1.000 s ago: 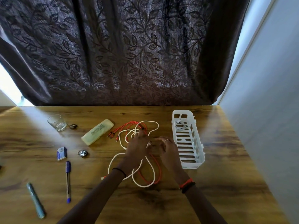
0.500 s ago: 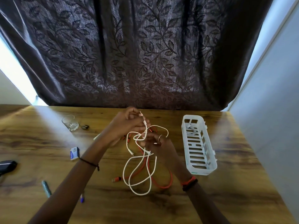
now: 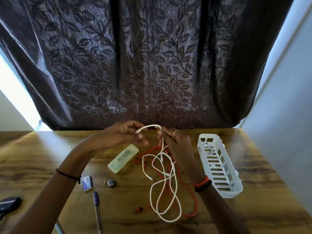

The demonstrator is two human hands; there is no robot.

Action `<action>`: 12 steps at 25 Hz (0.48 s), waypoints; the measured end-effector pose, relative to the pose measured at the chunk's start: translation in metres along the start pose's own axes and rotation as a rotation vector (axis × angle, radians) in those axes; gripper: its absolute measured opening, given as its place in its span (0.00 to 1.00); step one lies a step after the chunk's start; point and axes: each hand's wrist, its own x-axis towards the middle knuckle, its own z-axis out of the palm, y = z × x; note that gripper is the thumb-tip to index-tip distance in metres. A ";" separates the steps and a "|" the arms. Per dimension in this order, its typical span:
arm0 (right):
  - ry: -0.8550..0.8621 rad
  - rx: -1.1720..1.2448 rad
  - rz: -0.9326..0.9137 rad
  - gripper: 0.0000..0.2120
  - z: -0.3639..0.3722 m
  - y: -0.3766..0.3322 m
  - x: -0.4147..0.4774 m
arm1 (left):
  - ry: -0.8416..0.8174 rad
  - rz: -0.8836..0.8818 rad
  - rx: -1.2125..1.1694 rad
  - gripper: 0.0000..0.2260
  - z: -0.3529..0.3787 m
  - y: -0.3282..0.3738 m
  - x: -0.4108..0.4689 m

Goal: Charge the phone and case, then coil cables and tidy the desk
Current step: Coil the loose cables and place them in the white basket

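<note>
A white cable (image 3: pixel 162 188) hangs in loose loops from my raised hands down onto the wooden desk (image 3: pixel 253 213). My left hand (image 3: pixel 121 137) pinches the cable's end near its plug. My right hand (image 3: pixel 175 141), with a ring, grips the same cable a short span along, so a small arch of cable runs between the two hands. An orange-red cable (image 3: pixel 192 196) lies tangled under the white one, its plug end at the front left. A pale yellow-green case (image 3: pixel 123 158) lies flat just below my left hand.
A white slotted basket (image 3: pixel 219 168) stands at the right with a white cable inside. A small blue-white box (image 3: pixel 87 182), a small metal object (image 3: pixel 110 182), a blue pen (image 3: pixel 97 208) and a dark object (image 3: pixel 8 203) lie at the left. A dark leaf-patterned curtain (image 3: pixel 152 65) hangs behind.
Both hands have risen from the desk, lifting the white cable's end. The left hand now pinches the plug end and the right grips further along. The camera view tilted upward.
</note>
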 end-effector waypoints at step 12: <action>0.125 -0.140 -0.030 0.14 0.037 0.005 0.003 | -0.132 -0.027 -1.323 0.14 0.031 -0.018 0.022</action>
